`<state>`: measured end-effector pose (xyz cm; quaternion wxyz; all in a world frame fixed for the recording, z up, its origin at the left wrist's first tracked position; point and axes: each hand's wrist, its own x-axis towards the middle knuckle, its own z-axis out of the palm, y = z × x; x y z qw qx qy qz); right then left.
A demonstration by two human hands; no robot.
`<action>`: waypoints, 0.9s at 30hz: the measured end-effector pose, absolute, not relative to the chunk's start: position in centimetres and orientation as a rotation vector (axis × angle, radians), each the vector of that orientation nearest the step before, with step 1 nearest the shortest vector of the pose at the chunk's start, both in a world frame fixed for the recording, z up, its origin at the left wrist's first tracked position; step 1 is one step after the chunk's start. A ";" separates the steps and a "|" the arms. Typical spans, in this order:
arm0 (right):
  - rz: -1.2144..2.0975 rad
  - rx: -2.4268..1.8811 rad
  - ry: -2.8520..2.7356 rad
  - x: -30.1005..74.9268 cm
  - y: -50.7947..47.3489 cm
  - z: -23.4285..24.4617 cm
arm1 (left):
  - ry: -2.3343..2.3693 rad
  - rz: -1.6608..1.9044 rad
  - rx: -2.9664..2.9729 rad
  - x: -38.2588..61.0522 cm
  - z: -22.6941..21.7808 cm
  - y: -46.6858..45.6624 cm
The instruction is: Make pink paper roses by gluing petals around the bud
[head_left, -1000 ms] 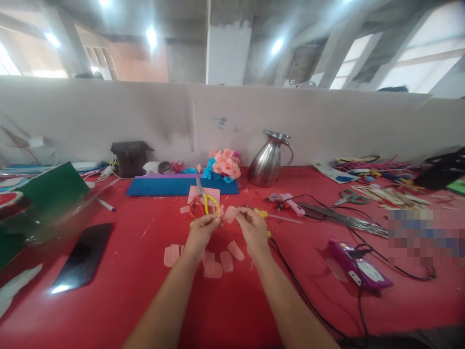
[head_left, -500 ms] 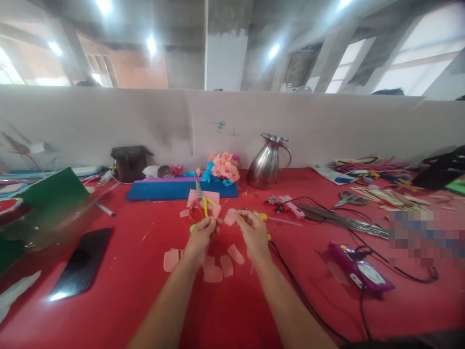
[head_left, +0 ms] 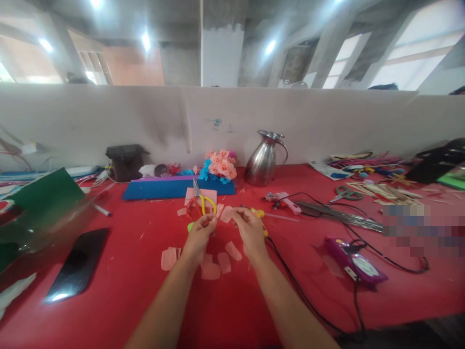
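My left hand (head_left: 199, 235) pinches a small gathered piece of pink crepe paper (head_left: 220, 209). In the fingertips of my right hand (head_left: 251, 231) is a flat pink paper petal (head_left: 227, 214), brought up against the gathered piece. Whether the two are joined, I cannot tell. Just beyond my left hand, scissors (head_left: 205, 203) with yellow and red-orange handles lie partly over a pink paper sheet (head_left: 210, 195). Several loose pink petals (head_left: 224, 262) are spread on the red table below my hands. A yellow tool (head_left: 259, 213) is mostly hidden behind my right hand.
Paper flowers (head_left: 222, 166) and a blue slab (head_left: 167, 190) lie at the back, beside a steel jug (head_left: 262, 162). A black phone (head_left: 78, 264) rests at left. On the right are wires (head_left: 341, 216), green-handled scissors (head_left: 347, 194) and a purple box (head_left: 358, 264) with cords.
My right hand has brought the petal left, up to the gathered paper in my left hand. The whole view has shifted slightly.
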<state>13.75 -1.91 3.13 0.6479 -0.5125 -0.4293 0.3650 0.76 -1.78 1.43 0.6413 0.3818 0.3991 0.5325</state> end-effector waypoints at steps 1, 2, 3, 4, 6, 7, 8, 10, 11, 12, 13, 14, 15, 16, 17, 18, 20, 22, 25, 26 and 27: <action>0.832 -1.164 -0.975 13.7 -1.9 3.1 | 0.909 1.214 0.862 0.8 1.4 -1.8; 0.836 -1.161 -0.974 13.7 -1.9 3.1 | 0.910 1.213 0.853 0.9 1.4 -1.8; 0.841 -1.157 -0.972 13.6 -1.8 3.1 | 0.913 1.210 0.847 0.9 1.4 -1.8; 0.846 -1.151 -0.970 13.6 -1.9 3.1 | 0.918 1.205 0.842 1.0 1.4 -1.9; 0.853 -1.140 -0.975 13.4 -1.9 3.1 | 0.931 1.198 0.835 1.1 1.4 -2.0; 0.855 -1.138 -0.982 13.3 -2.0 3.1 | 0.933 1.195 0.832 1.1 1.5 -2.0; 0.856 -1.136 -0.993 13.2 -2.0 3.1 | 0.932 1.193 0.830 1.2 1.5 -2.1; 0.862 -1.130 -1.024 13.2 -2.1 2.9 | 0.923 1.191 0.824 1.2 1.5 -2.1; 0.865 -1.125 -1.038 13.1 -2.1 2.9 | 0.915 1.191 0.821 1.2 1.6 -2.1; 0.865 -1.121 -1.049 13.1 -2.1 2.8 | 0.907 1.191 0.819 1.2 1.6 -2.1; 0.862 -1.119 -1.054 13.2 -2.1 2.7 | 0.899 1.194 0.819 1.3 1.5 -2.1; 0.858 -1.121 -1.054 13.2 -2.1 2.7 | 0.890 1.197 0.822 1.3 1.5 -2.1; 0.852 -1.124 -1.052 13.2 -2.1 2.7 | 0.883 1.203 0.829 1.3 1.5 -2.1; 0.847 -1.126 -1.051 13.2 -2.1 2.7 | 0.878 1.207 0.840 1.2 1.4 -2.1; 0.844 -1.128 -1.049 13.2 -2.1 2.8 | 0.874 1.211 0.851 1.2 1.4 -2.0; 0.843 -1.130 -1.050 13.2 -2.1 2.8 | 0.871 1.211 0.862 1.2 1.3 -2.0; 0.842 -1.137 -1.050 13.2 -2.2 2.9 | 0.865 1.208 0.877 1.2 1.2 -2.0; 0.846 -1.144 -1.048 13.1 -2.3 3.1 | 0.861 1.202 0.883 1.1 1.3 -2.0; 0.847 -1.145 -1.046 13.0 -2.4 3.2 | 0.866 1.203 0.873 1.2 1.4 -2.1; 0.844 -1.144 -1.045 13.0 -2.4 3.2 | 0.868 1.205 0.869 1.2 1.5 -2.1; 0.843 -1.141 -1.044 13.0 -2.4 3.1 | 0.870 1.205 0.866 1.2 1.5 -2.1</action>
